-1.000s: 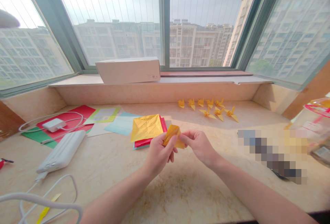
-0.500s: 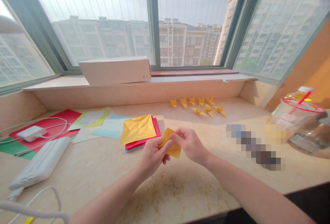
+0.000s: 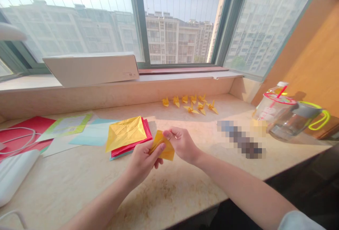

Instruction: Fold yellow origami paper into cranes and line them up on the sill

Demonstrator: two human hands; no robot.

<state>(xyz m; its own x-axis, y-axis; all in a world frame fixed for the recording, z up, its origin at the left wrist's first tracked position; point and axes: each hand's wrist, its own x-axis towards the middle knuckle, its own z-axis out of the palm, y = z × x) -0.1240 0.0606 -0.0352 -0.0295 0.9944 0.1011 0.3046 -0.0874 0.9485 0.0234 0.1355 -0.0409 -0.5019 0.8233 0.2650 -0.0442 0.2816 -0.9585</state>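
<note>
A small folded piece of yellow origami paper (image 3: 167, 150) is held up over the counter between both hands. My left hand (image 3: 144, 156) grips its left side, thumb flat across the front and fingers curled behind. At the upper right edge, my right hand (image 3: 182, 144) is closed, its thumb and bent forefinger pinching the paper. Just left of the hands lies a stack of yellow paper sheets (image 3: 126, 133), creased on top, over red sheets (image 3: 132, 148) and a bluish one. Beyond the hands, several folded yellow paper cranes (image 3: 201, 108) stand in two rows.
On the left lie light blue paper (image 3: 92, 133), red paper (image 3: 29, 131), a white cable and a white power bank (image 3: 17, 177). A white box (image 3: 92, 69) rests on the sill. To the right are a cup with a red straw (image 3: 275, 108), a glass jug (image 3: 287, 122) and a blurred-out object (image 3: 241, 140).
The view has turned to the right, so the jug's yellow-green strap now shows. My right thumb has moved up from the middle of the paper to its top edge. The left hand keeps its grip.
</note>
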